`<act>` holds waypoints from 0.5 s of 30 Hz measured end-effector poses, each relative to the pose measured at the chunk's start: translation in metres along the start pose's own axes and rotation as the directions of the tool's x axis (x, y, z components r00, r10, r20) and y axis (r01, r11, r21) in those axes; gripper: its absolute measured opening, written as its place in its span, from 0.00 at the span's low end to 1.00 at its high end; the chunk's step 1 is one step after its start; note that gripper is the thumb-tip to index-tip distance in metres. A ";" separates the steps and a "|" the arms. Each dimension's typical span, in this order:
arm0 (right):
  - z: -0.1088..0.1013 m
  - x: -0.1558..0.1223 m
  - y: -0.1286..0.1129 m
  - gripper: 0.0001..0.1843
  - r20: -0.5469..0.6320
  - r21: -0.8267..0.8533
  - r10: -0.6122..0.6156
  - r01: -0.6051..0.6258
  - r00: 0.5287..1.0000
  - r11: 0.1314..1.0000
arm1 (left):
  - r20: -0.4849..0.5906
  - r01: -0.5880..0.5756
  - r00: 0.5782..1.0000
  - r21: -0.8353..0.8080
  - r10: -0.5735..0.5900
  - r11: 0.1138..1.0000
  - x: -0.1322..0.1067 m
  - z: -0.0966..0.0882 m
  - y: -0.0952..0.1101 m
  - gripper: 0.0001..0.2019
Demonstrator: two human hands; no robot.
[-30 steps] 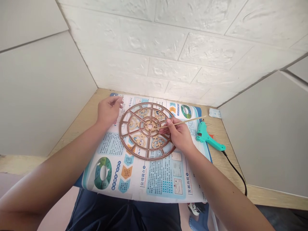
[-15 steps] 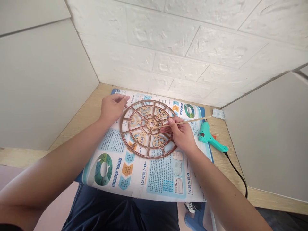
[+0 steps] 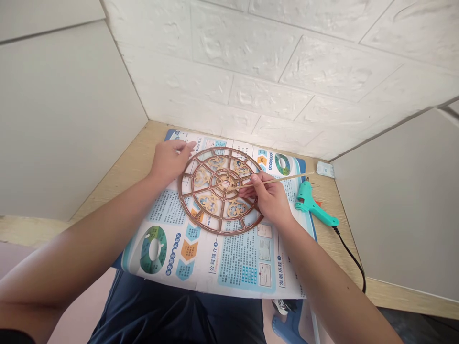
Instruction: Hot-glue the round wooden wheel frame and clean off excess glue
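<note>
Two hands show in my view. The left hand (image 3: 172, 160), loosely curled and seemingly empty, is by the upper-left edge of the wheel (image 3: 221, 233); I cannot tell whether they touch. The right hand (image 3: 268, 196) pinches a stick (image 3: 290, 178), its inner end at the hub (image 3: 219, 182). The wheel lies mid-frame on the sheet (image 3: 233, 286). I judge this as stick work around the hub; the next move calls for a light, steady right hand.
</note>
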State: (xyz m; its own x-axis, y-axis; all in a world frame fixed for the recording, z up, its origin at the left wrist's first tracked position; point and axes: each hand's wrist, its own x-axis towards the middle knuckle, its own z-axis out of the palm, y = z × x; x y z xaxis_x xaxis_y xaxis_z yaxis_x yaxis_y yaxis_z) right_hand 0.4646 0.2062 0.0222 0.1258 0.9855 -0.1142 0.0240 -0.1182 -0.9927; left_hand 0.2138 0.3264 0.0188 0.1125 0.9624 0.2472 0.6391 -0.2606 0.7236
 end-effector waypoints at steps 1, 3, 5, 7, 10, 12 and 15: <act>0.000 0.000 0.000 0.29 0.000 0.000 -0.001 0.001 1.000 1.000 | 0.023 -0.091 0.996 0.029 0.090 0.995 0.000 0.002 -0.002 0.15; 0.000 0.000 0.000 0.29 -0.001 0.000 -0.004 0.004 1.000 1.000 | 0.060 -0.228 0.973 0.091 0.223 0.969 -0.003 0.005 -0.003 0.23; 0.000 0.001 0.002 0.29 0.001 0.006 -0.002 0.002 1.000 1.000 | 0.091 -0.334 0.942 0.133 0.324 0.933 -0.009 0.007 0.001 0.30; 0.000 0.001 0.003 0.29 0.004 0.019 0.004 -0.004 1.000 1.000 | 0.118 -0.472 0.880 0.100 0.461 0.876 -0.017 0.008 0.009 0.25; -0.001 0.002 0.004 0.28 0.006 0.028 0.008 -0.008 1.000 1.000 | 0.225 -0.706 0.668 -0.111 0.709 0.700 -0.028 0.010 0.021 0.13; -0.001 0.001 0.004 0.28 0.007 0.018 0.006 -0.006 1.000 1.000 | 0.289 -0.773 0.521 -0.238 0.803 0.588 -0.034 0.012 0.025 0.13; -0.001 0.001 0.001 0.28 0.009 -0.001 0.004 -0.004 1.000 1.000 | 0.346 -0.793 0.435 -0.292 0.832 0.535 -0.038 0.017 0.026 0.16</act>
State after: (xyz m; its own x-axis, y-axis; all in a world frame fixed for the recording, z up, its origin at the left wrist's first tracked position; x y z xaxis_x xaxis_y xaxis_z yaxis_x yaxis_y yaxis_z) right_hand 0.4658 0.2067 0.0207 0.1166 0.9861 -0.1183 0.0244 -0.1219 -0.9922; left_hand 0.2386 0.2845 0.0174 0.8433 0.2280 0.4866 0.0311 -0.9247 0.3794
